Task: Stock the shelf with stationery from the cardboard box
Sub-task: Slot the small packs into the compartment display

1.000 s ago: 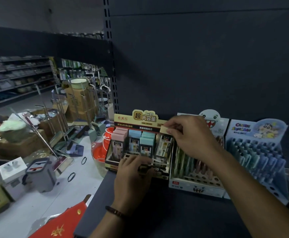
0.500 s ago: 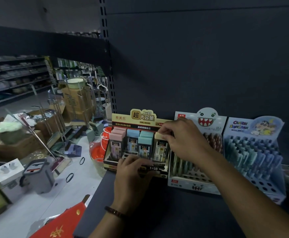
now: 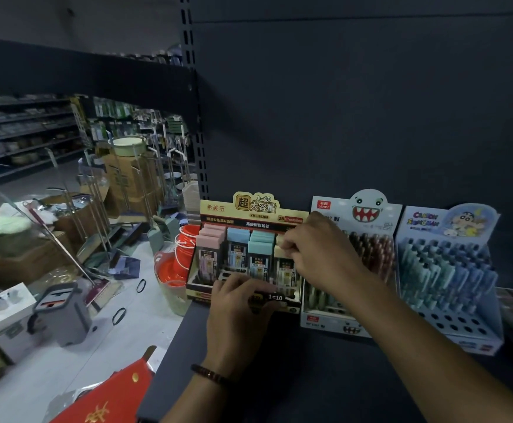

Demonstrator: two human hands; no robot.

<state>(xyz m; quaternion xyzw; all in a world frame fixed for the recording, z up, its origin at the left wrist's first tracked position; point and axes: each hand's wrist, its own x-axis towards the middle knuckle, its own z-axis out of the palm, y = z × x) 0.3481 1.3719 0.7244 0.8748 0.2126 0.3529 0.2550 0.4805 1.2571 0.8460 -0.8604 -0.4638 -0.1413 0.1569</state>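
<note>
Head view: left hand [image 3: 237,312] grips the near lip of the yellow-and-black cardboard display box [image 3: 253,210], which stands at the far left of the dark metal shelf [image 3: 279,377]. Right hand [image 3: 319,254] pinches the cream-capped lead case [image 3: 285,270] in the box's rightmost column, beside the white shark-face pen display [image 3: 368,209].

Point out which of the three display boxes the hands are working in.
The leftmost box, yellow header, pastel cases; the shark-face box and cartoon box hold pens.

R hand [image 3: 319,254] lower, case [image 3: 285,270] pushed deeper
</note>
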